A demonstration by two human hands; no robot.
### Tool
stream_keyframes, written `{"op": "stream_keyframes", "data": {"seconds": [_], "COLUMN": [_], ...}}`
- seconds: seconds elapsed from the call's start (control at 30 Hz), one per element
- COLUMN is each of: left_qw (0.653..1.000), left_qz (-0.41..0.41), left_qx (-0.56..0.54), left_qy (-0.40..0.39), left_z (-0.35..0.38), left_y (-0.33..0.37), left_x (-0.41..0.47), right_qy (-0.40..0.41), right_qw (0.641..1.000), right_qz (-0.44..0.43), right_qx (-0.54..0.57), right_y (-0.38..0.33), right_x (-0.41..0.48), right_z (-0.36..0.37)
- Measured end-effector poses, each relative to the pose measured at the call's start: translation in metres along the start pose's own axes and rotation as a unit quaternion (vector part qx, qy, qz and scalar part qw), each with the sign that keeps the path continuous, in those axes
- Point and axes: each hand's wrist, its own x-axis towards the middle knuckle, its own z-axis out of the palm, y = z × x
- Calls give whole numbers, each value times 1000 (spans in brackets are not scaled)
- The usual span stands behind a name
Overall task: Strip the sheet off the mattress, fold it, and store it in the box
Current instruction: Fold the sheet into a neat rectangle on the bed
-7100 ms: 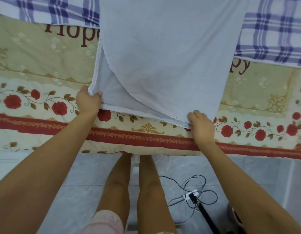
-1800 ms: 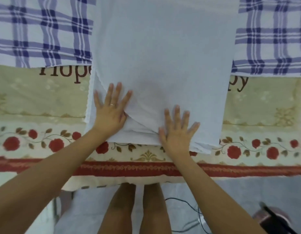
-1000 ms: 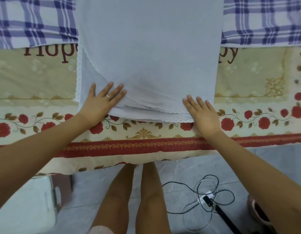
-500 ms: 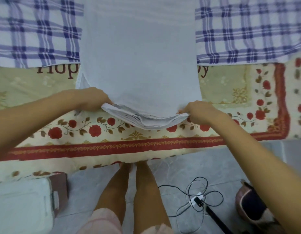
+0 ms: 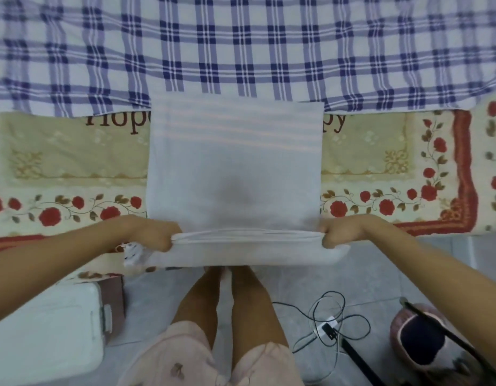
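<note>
The left hand [image 5: 155,232] is curled tight around the left near corner of a folded white sheet [image 5: 235,174]. The right hand [image 5: 338,231] grips the right near corner the same way. Between them the stacked edges are pulled taut at the near edge of the floral mattress [image 5: 74,162]. The rest of the sheet lies flat on the mattress as a neat rectangle, its far end faintly pink-striped. A white box [image 5: 46,330] sits on the floor beside the mattress.

Soft, even indoor light, a faint shadow on the sheet [image 5: 233,168], bowed wide-angle edges, slight blur.
</note>
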Motion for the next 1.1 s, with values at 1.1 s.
{"op": "stream_keyframes", "data": {"seconds": [1.1], "left_qw": [575], "left_qz": [-40], "left_qx": [-404], "left_qy": [710], "left_z": [-175], "left_y": [-90], "left_x": [106], "right_qy": [694], "right_qw": [556], "right_qz": [-79], "right_qx": [450], "right_y": [-26], "right_x": [148], "right_z": [-192]}}
